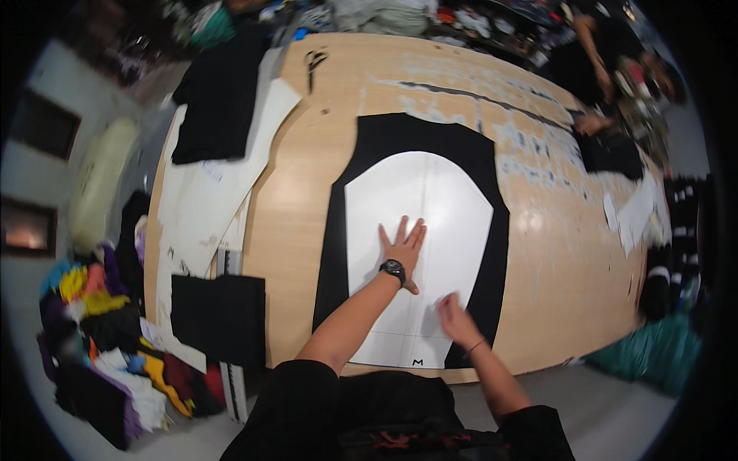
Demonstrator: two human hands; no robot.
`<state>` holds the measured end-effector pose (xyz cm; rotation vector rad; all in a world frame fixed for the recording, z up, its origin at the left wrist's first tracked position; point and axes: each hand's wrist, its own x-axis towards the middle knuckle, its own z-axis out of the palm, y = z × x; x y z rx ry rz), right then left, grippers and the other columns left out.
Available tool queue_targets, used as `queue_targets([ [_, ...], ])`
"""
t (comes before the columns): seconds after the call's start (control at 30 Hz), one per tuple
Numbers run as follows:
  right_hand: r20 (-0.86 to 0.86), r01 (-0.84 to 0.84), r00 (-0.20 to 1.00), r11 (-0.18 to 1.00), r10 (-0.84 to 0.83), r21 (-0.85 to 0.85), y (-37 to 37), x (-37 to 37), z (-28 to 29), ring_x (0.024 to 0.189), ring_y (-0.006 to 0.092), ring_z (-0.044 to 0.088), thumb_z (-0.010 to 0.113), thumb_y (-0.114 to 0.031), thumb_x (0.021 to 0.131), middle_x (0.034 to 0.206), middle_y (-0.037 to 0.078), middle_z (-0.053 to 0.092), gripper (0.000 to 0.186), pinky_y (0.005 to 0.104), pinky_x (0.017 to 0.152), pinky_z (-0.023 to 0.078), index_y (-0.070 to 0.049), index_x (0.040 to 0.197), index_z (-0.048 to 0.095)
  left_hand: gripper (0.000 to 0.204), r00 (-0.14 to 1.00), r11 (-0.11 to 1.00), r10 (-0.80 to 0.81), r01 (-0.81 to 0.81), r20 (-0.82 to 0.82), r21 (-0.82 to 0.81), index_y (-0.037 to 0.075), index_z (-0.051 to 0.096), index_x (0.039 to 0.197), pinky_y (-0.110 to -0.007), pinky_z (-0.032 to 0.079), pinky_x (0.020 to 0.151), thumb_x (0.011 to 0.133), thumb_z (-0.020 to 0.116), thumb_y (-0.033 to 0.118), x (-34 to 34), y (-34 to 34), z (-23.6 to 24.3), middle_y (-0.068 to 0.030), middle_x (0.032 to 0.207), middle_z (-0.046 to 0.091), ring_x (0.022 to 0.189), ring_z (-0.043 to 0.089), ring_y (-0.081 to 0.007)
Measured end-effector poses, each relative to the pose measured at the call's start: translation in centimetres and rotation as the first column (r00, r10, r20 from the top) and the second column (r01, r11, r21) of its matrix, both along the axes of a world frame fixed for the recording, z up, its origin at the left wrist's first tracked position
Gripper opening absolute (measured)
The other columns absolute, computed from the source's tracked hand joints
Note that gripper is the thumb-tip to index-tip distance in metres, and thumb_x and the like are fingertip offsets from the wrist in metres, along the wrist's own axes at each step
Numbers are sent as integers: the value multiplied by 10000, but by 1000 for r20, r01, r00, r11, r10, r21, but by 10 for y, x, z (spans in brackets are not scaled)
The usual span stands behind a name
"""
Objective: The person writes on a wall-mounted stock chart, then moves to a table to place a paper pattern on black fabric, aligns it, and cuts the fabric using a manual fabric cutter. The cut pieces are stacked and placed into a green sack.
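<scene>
A white paper sleeve pattern (pixel 419 192) with a rounded top lies on a larger piece of black fabric (pixel 396 131), which shows beyond it at the top and both sides. My left hand (pixel 402 250), with a dark watch (pixel 393 270) on its wrist, presses flat on the middle of the pattern, fingers spread. Just above the pattern's lower right part is my right hand (pixel 459 319), slightly blurred. Its fingers are closed together; whatever they may hold is too small to make out.
Black scissors (pixel 313 69) lie at the table's far left. Folded black fabric (pixel 218 319) and large white pattern sheets (pixel 201 203) cover the left side. Another person's hand (pixel 593 123) rests near black cloth (pixel 611 154) at far right. Coloured scraps (pixel 115 338) are piled left of the table.
</scene>
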<state>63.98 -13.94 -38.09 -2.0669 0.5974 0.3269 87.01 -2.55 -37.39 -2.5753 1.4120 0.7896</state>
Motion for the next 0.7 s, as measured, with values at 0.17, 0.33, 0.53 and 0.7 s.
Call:
queue_targets([
  [0.17, 177, -122, 961, 902, 212, -414, -95, 181, -7, 972, 530, 621, 500, 16, 971, 989, 337, 624, 78, 583, 844, 494, 69, 1014, 538, 1738, 999, 999, 33, -32, -11, 32, 96, 16, 1716, -873, 126, 1139, 396, 979, 687, -1, -4, -5, -54, 1803, -49, 1638, -78, -406],
  [0.33, 384, -394, 796, 882, 468, -258, -31, 347, -12, 1133, 431, 663, 578, 46, 943, 1195, 262, 683, 310, 452, 1012, 527, 29, 1240, 667, 1714, 998, 998, 59, -59, -25, 24, 136, 20, 1722, -864, 84, 1154, 412, 983, 680, 0, -5, -10, -15, 1805, -36, 1641, -92, -386],
  [0.53, 275, -543, 775, 823, 568, -170, 18, 400, -19, 927, 291, 749, 685, -26, 956, 1033, 176, 747, 179, 381, 831, 584, 4, 1131, 710, 1623, 994, 999, 50, -49, -100, 17, 146, 115, 1719, -868, 65, 1157, 449, 984, 662, 4, -2, -11, -19, 1797, 74, 1640, -110, -381],
  [0.7, 342, -596, 676, 757, 653, -269, 12, 405, -26, 902, 329, 730, 716, -41, 933, 1017, 176, 721, 144, 395, 831, 585, 2, 1070, 733, 1597, 992, 998, 60, -63, -113, -22, 136, 155, 1714, -864, 57, 1160, 449, 988, 644, 4, 0, -10, -26, 1790, 119, 1640, -111, -382],
])
